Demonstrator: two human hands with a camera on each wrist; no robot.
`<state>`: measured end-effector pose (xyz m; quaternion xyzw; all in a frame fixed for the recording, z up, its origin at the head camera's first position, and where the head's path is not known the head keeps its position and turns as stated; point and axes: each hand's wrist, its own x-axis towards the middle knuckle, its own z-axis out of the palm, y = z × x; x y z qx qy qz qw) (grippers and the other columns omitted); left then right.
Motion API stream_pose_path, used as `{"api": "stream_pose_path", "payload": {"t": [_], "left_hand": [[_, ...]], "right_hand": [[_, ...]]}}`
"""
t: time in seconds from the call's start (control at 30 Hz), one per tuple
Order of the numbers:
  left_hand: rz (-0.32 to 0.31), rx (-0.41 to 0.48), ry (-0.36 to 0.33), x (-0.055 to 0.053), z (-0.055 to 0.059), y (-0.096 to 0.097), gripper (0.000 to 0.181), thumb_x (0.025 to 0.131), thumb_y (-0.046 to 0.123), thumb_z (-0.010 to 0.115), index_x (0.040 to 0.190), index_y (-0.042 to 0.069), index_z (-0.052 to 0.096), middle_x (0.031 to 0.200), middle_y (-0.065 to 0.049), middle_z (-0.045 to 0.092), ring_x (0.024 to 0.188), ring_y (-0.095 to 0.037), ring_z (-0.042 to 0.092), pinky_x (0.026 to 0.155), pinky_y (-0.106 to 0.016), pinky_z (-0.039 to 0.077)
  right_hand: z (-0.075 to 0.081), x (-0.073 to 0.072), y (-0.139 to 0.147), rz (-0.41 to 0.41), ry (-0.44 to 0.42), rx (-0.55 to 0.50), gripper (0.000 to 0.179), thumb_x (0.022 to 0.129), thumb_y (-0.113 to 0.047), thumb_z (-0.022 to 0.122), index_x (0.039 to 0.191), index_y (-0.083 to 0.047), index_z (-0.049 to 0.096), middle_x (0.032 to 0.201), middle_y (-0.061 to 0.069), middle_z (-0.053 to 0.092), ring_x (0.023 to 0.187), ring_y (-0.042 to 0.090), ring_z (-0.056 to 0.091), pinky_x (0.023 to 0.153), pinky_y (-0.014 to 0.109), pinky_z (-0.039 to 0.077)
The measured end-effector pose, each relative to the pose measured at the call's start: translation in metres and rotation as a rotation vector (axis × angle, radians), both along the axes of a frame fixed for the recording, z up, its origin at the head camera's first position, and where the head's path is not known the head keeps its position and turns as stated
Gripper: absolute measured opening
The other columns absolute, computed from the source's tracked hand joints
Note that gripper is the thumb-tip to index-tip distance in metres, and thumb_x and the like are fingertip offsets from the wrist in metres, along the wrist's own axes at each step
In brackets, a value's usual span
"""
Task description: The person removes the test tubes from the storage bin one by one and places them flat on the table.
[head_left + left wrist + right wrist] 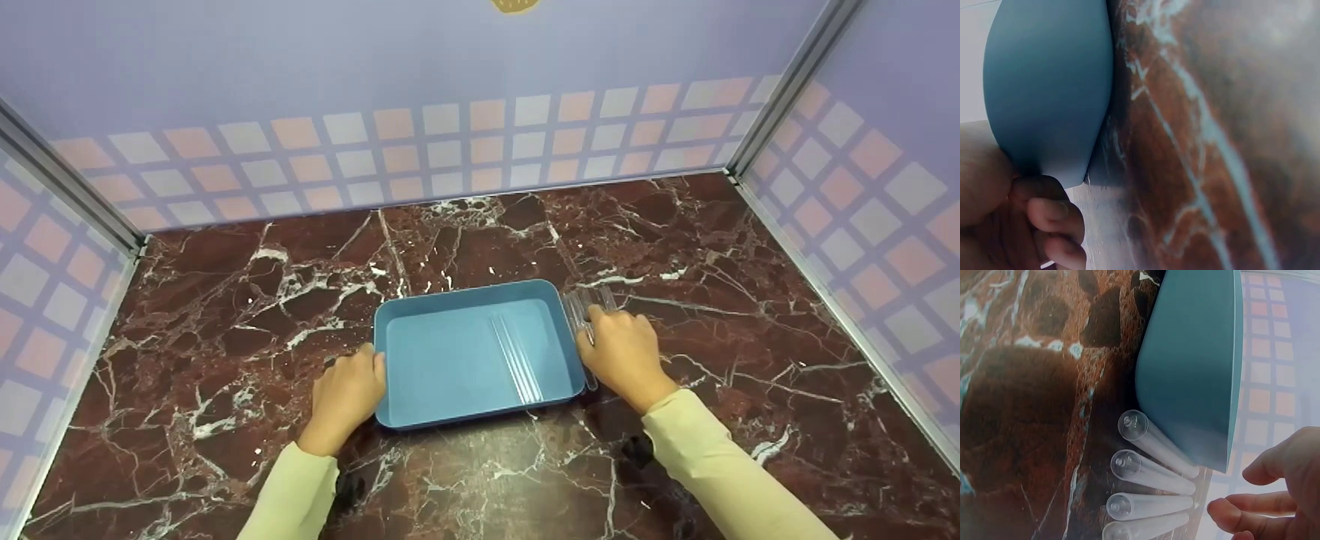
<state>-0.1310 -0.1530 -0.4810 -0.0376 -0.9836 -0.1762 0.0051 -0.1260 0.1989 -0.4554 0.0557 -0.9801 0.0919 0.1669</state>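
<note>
A blue rectangular tray [442,364] sits on the table, with several clear tubes [520,367] lying side by side in its right part. My left hand [346,391] grips the tray's left side, thumb at the rim and fingers curled low against the outer wall [1050,90]. On the other side, my right hand [622,356] hovers by the tray's right wall, thumb and fingers apart with nothing between them. Under and beside its fingers, several more clear round-ended tubes [1154,475] lie on the table, the closest right against the tray wall [1190,371].
The table top [225,360] is dark red marble-patterned with white veins. A purple back wall [420,67] with pink and white squares encloses it, and side panels [885,180] stand at both ends along metal corner posts.
</note>
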Motion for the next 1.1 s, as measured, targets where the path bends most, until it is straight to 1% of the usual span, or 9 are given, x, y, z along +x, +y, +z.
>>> {"api": "stream_pose_path", "payload": {"t": [0.13, 0.3, 0.43, 0.57, 0.7, 0.83, 1.1], "left_hand": [[-0.004, -0.004, -0.006, 0.000, 0.000, 0.000, 0.031, 0.100, 0.027, 0.043, 0.093, 0.003, 0.060, 0.073, -0.022, 0.063, 0.058, -0.037, 0.060, 0.045, -0.047, 0.042], [-0.002, -0.004, -0.013, -0.001, 0.000, 0.000, 0.031, 0.100, 0.027, 0.043, 0.096, 0.002, 0.061, 0.075, -0.023, 0.064, 0.060, -0.038, 0.061, 0.047, -0.049, 0.043], [0.000, -0.001, -0.004, -0.001, 0.000, 0.000, 0.031, 0.100, 0.027, 0.044, 0.094, 0.002, 0.060, 0.075, -0.024, 0.064, 0.062, -0.040, 0.061, 0.048, -0.050, 0.044], [0.004, 0.004, 0.000, -0.001, -0.001, 0.000, 0.030, 0.100, 0.027, 0.044, 0.091, 0.003, 0.059, 0.075, -0.024, 0.064, 0.062, -0.040, 0.061, 0.048, -0.051, 0.044], [-0.001, 0.008, -0.001, 0.000, -0.001, 0.000, 0.030, 0.100, 0.027, 0.043, 0.092, 0.003, 0.060, 0.072, -0.022, 0.062, 0.058, -0.038, 0.059, 0.046, -0.048, 0.043], [-0.010, 0.014, 0.005, 0.000, -0.001, -0.001, 0.030, 0.100, 0.026, 0.043, 0.093, 0.002, 0.061, 0.069, -0.021, 0.061, 0.055, -0.035, 0.058, 0.044, -0.045, 0.041], [-0.011, 0.012, 0.001, 0.000, -0.001, -0.001, 0.030, 0.100, 0.026, 0.043, 0.090, 0.003, 0.059, 0.069, -0.020, 0.061, 0.055, -0.035, 0.057, 0.045, -0.045, 0.041]], "right_hand": [[0.000, 0.000, -0.003, 0.013, 0.020, -0.008, 0.016, 0.083, -0.017, 0.065, 0.086, -0.002, 0.067, 0.071, 0.019, 0.070, 0.065, 0.042, 0.065, 0.061, 0.051, 0.046], [0.000, 0.000, -0.006, 0.021, 0.003, -0.005, 0.019, 0.084, -0.019, 0.065, 0.089, -0.001, 0.067, 0.073, 0.018, 0.071, 0.066, 0.040, 0.065, 0.062, 0.050, 0.046], [0.000, 0.000, -0.009, 0.020, -0.008, -0.011, 0.020, 0.085, -0.020, 0.066, 0.092, -0.002, 0.068, 0.075, 0.017, 0.072, 0.067, 0.041, 0.065, 0.063, 0.049, 0.046], [0.000, 0.000, -0.011, 0.021, -0.003, -0.017, 0.019, 0.085, -0.021, 0.066, 0.089, -0.002, 0.068, 0.074, 0.018, 0.071, 0.066, 0.042, 0.064, 0.063, 0.049, 0.046], [0.000, -0.001, -0.014, 0.026, 0.005, -0.016, 0.018, 0.085, -0.021, 0.066, 0.087, -0.004, 0.068, 0.074, 0.016, 0.071, 0.066, 0.042, 0.064, 0.064, 0.049, 0.047], [-0.001, -0.001, -0.017, 0.035, 0.010, -0.020, 0.016, 0.085, -0.020, 0.067, 0.087, -0.004, 0.069, 0.075, 0.014, 0.072, 0.068, 0.040, 0.066, 0.065, 0.049, 0.047], [-0.001, -0.001, -0.019, 0.055, 0.029, -0.019, 0.016, 0.085, -0.020, 0.067, 0.088, -0.005, 0.070, 0.077, 0.013, 0.072, 0.070, 0.037, 0.067, 0.065, 0.048, 0.047]]}}
